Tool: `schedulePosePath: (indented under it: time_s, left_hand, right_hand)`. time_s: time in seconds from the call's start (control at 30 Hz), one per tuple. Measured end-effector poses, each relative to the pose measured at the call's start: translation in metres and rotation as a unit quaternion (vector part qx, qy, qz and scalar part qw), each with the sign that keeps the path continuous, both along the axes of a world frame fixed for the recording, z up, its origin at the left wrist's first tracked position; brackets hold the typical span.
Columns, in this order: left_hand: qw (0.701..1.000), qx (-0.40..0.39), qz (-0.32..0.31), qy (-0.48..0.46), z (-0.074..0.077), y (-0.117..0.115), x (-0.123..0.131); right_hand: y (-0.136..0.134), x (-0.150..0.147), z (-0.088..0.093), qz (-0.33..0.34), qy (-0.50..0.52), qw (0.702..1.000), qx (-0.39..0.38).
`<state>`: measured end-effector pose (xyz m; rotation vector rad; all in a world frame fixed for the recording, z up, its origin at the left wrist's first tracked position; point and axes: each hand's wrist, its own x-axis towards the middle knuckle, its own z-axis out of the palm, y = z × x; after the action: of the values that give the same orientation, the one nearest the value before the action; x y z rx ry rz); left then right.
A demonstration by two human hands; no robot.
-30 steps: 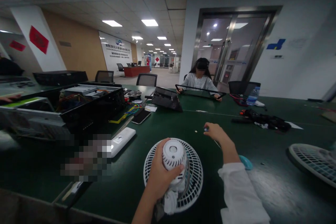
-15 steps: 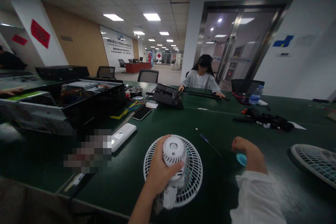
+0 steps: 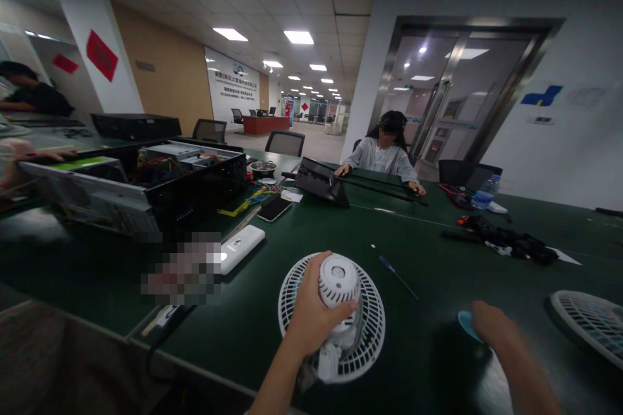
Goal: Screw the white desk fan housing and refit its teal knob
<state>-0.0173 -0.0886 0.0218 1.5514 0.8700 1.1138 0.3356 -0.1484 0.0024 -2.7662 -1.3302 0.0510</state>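
My left hand [image 3: 311, 311] is wrapped round the white vented motor housing [image 3: 338, 282] of a fan, with the thumb across its near side. Beneath the housing spreads a round white fan grille [image 3: 374, 327], resting on the table. Crumpled white material [image 3: 329, 362] hangs at the near side of the housing. To the right, my right hand [image 3: 494, 327] is closed at the edge of a light-blue round cap [image 3: 468, 324]; its fingertips are partly hidden. A blue-handled screwdriver [image 3: 398, 277] lies between the grille and the cap.
Another grille [image 3: 591, 321] lies at the right edge. On the left stand an opened computer case [image 3: 195, 198], a white oblong device [image 3: 242, 249] and a phone [image 3: 274, 207]. Across the green table a person [image 3: 384, 149] handles a dark panel [image 3: 321, 181]. A bottle [image 3: 487, 192] stands at far right.
My right hand and the blue cap have moved right and nearer to me. My left hand keeps its grip on the motor housing. The whole view has shifted slightly.
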Motion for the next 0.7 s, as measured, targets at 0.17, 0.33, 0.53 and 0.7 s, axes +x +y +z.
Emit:
schedulePosePath:
  time_s: [0.17, 0.33, 0.53, 0.7]
  left_hand:
    - [1.0, 0.004, -0.003, 0.003, -0.002, 0.002, 0.0]
    - [0.999, 0.025, 0.007, -0.027, -0.006, 0.003, 0.003]
    - [1.0, -0.003, 0.008, -0.026, -0.005, 0.002, 0.002]
    - [1.0, 0.001, 0.008, -0.025, -0.005, 0.002, 0.002]
  right_hand:
    - [0.01, -0.063, 0.049, 0.144, 0.007, 0.989, 0.038]
    - [0.038, -0.171, 0.122, 0.476, 0.028, 0.871, 0.12]
    - [0.059, -0.227, 0.144, 0.618, -0.087, 0.782, -0.01]
    - [0.061, -0.226, 0.141, 0.634, -0.136, 0.761, -0.036]
